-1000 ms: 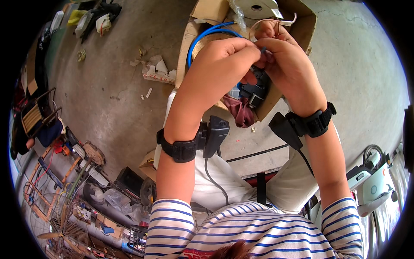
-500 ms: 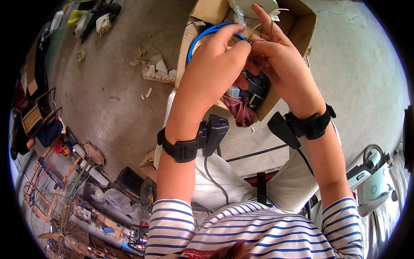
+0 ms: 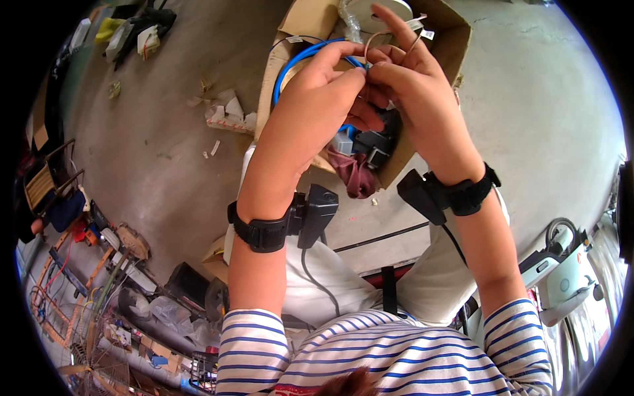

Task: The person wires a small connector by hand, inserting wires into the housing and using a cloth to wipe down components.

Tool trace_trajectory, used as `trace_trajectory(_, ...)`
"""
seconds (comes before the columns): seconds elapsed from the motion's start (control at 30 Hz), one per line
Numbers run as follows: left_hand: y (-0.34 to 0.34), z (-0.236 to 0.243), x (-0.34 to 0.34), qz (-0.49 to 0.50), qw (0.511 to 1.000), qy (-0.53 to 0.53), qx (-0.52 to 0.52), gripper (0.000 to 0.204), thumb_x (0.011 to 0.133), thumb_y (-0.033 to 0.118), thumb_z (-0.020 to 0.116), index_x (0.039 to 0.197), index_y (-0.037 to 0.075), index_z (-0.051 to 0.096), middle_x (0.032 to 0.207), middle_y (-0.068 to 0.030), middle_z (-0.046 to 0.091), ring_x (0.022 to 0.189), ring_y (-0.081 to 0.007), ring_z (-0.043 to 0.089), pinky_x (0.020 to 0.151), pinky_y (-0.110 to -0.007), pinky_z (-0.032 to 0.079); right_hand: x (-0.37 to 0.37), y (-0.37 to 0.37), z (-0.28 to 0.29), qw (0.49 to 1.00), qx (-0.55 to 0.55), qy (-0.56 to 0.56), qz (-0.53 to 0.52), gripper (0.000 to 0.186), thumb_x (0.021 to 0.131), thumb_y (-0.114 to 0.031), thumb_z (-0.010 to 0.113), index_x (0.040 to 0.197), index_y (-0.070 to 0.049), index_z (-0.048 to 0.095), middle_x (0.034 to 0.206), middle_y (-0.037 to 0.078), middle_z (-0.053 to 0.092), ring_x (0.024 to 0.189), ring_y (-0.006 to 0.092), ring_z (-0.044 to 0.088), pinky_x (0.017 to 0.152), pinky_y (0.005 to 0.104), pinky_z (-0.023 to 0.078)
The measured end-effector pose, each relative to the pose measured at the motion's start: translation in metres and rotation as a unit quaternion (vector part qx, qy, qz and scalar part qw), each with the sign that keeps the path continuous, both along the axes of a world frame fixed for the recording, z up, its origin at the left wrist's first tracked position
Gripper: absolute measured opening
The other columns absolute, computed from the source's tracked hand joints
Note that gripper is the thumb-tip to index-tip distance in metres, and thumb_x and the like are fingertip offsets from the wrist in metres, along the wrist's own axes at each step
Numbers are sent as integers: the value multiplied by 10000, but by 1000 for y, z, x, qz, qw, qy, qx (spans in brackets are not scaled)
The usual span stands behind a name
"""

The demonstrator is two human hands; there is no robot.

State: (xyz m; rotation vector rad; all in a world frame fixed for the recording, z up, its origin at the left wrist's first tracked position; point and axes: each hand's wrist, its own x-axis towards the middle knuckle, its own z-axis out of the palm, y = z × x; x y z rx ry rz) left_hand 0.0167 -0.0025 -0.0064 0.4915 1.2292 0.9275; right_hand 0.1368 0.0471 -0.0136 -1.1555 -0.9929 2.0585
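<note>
My left hand and my right hand meet over an open cardboard box, both closed at the fingertips around a small bluish piece on a thin pale wire. My right index finger points up, with the wire running near it. Under my hands the box holds a blue hose, a white spool, crumpled clear plastic, black parts and a maroon cloth. Much of what lies between my fingers is hidden.
Torn packaging lies on the concrete floor left of the box. A chair and piled tools and cables stand at the left. A white scooter-like machine stands at lower right. My knees are below the box.
My right index finger has lifted and straightened, and both hands' fingers have shifted around the wire. The box and surroundings appear slightly further left as the view moves.
</note>
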Motion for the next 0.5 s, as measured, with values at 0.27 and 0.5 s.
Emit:
trace_trajectory(0.27, 4, -4, 1, 31, 999, 19, 30, 302, 859, 95, 411, 1121, -57, 422, 795, -105, 623, 612, -159, 615, 577, -245, 483, 2, 2, 4, 999, 42, -15, 5, 441, 830, -12, 443, 1269, -41, 417, 1002, 35, 566, 672, 59, 451, 626, 190, 393)
trace_trajectory(0.5, 2, -1, 1, 19, 999, 31, 24, 335, 865, 145, 464, 1160, -12, 435, 855, -93, 609, 683, -148, 618, 697, -243, 487, 1, 4, -5, 999, 53, 9, 2, 170, 858, -73, 487, 1005, -7, 544, 952, 49, 608, 792, 66, 548, 685, 201, 449)
